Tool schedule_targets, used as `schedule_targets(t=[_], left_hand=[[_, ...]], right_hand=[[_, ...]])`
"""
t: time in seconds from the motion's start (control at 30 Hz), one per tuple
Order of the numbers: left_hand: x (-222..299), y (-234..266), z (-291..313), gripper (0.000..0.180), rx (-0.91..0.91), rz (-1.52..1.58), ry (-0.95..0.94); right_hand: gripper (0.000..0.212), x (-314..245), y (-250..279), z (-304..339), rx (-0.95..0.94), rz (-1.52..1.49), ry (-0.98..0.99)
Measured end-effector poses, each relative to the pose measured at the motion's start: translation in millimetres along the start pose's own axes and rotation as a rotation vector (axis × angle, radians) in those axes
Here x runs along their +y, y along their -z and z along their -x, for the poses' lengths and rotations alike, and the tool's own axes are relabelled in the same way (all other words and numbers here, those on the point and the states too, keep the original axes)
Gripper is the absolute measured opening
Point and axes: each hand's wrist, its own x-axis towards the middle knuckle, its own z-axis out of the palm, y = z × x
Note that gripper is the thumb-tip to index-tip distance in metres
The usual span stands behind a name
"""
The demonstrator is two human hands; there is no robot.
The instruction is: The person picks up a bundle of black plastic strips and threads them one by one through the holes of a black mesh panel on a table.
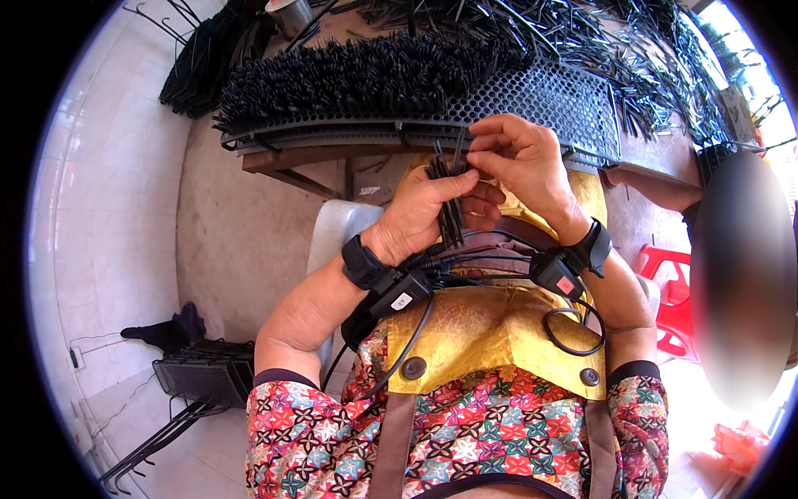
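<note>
In front of my lap, my left hand (pixel 416 205) is closed around a bundle of thin black rods (pixel 450 218), their ends poking out above and below the fist. Close beside it on the right, my right hand (pixel 532 164) has thumb and forefinger pinched at the upper end of a thin black rod (pixel 460 143) that rises from the bundle. Just beyond both hands lies a dark perforated rack (pixel 553 104). Many black rods (pixel 357 79) stand upright in its left and middle holes, while the holes at its right end show bare.
Loose black rods (pixel 573 41) are heaped across the table behind the rack, near a metal can (pixel 288 17). More racks (pixel 204 370) stand on the floor at left. To the right are a red plastic stool (pixel 669 299) and a blurred person (pixel 742 274). Cables cross my yellow apron (pixel 465 333).
</note>
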Motion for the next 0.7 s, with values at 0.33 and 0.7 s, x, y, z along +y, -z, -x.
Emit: schedule_targets(t=[0.33,0.7], left_hand=[[-3,9,-4,0.03,0.174,0.047,-0.015],[-4,11,-4,0.023,0.154,0.017,-0.041]], right_hand=[[0.011,-7,25,-40,0.55,0.434,0.683],[0.023,2,17,-76,0.553,0.732,1.126]])
